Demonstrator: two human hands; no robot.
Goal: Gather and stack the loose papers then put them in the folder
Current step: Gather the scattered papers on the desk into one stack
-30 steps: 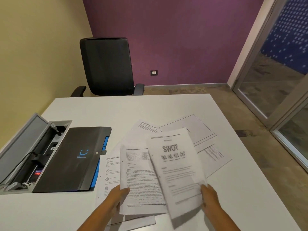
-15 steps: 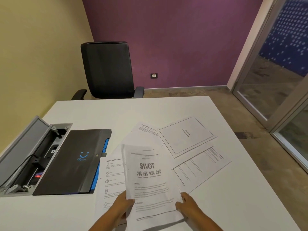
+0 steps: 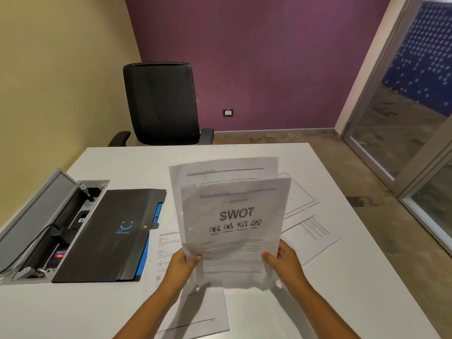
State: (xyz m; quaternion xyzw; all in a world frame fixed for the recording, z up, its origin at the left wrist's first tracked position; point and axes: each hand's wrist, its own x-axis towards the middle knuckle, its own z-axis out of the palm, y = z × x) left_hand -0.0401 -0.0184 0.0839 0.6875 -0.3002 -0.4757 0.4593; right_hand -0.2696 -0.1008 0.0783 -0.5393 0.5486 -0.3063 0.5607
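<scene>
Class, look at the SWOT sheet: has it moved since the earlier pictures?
Yes. The SWOT sheet has been lifted off the table and stood more upright, held in both hands, nearer the black folder than before.

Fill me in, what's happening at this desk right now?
A person is gathering loose papers. Both hands hold a small stack upright above the white table: the left hand grips its lower left edge, the right hand its lower right, with the SWOT sheet in front. The sheets are not yet squared; one behind sticks up higher. More loose sheets lie flat on the table to the right and under the hands. The black folder lies closed on the left, untouched.
</scene>
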